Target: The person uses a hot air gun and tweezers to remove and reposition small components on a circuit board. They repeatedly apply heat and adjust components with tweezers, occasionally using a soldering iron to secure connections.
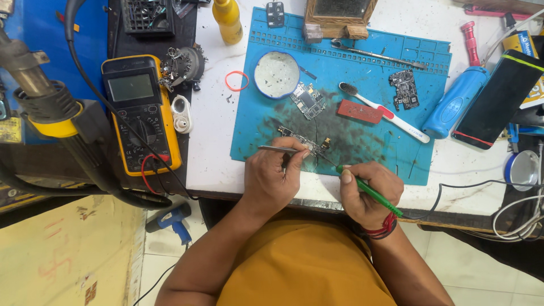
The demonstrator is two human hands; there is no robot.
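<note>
left hand pinches steel tweezers, grip closed; right hand closes on a green-handled tool, its tip at a small board near the mat's front edge. left of the mat, a yellow meter on the bench.

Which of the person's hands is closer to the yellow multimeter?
Left. The left hand holding tweezers sits just right of the yellow multimeter; the right hand lies farther right.
</note>
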